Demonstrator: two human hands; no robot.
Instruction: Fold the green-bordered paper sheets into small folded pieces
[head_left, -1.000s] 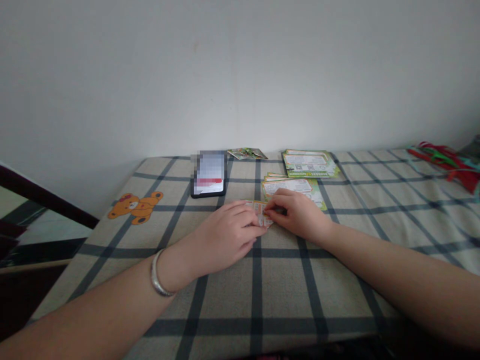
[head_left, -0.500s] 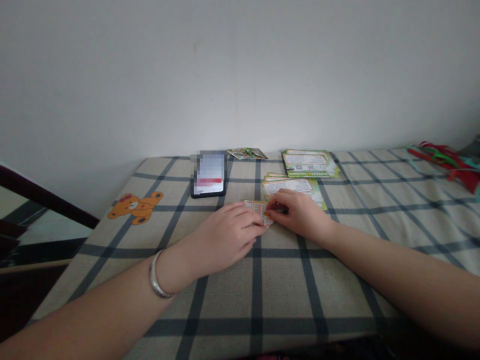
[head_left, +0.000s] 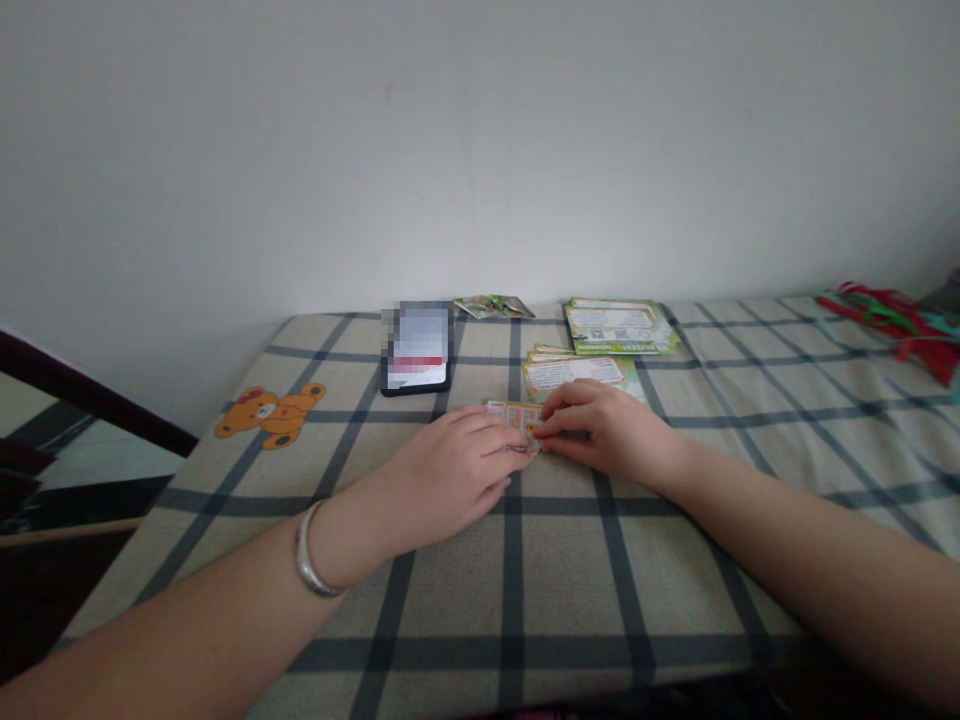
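Note:
A small orange-and-white printed card point(head_left: 516, 414) lies on the checked cloth at the table's middle. My left hand point(head_left: 450, 472) rests palm down on the cloth, its fingers curled together with the tips on the card's near edge. My right hand point(head_left: 604, 432) comes in from the right and pinches the same card's right end between thumb and fingers. Most of the card is hidden under both hands. A silver bangle point(head_left: 309, 551) circles my left wrist.
A phone point(head_left: 418, 348) lies face up behind my left hand. Two stacks of green-edged cards point(head_left: 577, 370) point(head_left: 617, 326) sit behind my right hand, with a few small cards point(head_left: 493, 306) by the wall. Red and green ribbons point(head_left: 900, 325) lie far right. A bear patch point(head_left: 270, 412) marks the cloth.
My right hand has slid slightly left and flattened over the card, fingertips now closer to my left fingertips. The left hand has barely moved.

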